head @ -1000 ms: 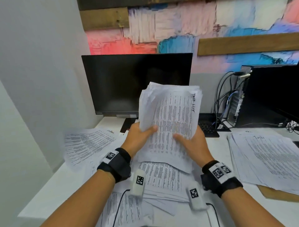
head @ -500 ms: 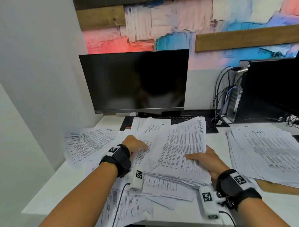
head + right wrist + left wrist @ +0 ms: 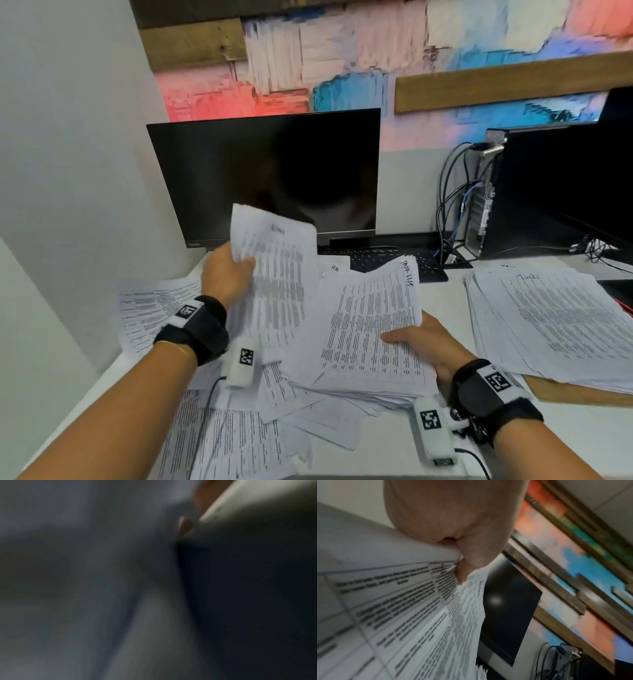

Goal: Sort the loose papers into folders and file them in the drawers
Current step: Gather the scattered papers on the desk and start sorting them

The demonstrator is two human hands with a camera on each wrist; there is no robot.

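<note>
My left hand (image 3: 230, 270) pinches a thin sheaf of printed sheets (image 3: 279, 274) by its left edge and holds it upright in front of the monitor. The left wrist view shows my thumb (image 3: 465, 566) clamped on those sheets (image 3: 412, 608). My right hand (image 3: 426, 346) grips the right edge of a thicker stack headed "Task List" (image 3: 371, 329), which lies low over the paper pile, thumb on top. The right wrist view is dark and blurred. Loose printed papers (image 3: 239, 442) cover the white desk (image 3: 383, 459) under both arms.
A sorted paper stack (image 3: 555, 322) lies at the right on a brown folder (image 3: 575, 394). A dark monitor (image 3: 270, 174) and black keyboard (image 3: 387, 260) stand behind. A computer tower (image 3: 534, 192) with cables is at the back right; a white wall closes the left.
The stack held up in both hands came down onto the pile. My left hand then lifted a thin sheaf off it and raised it; my right hand stayed on the stack.
</note>
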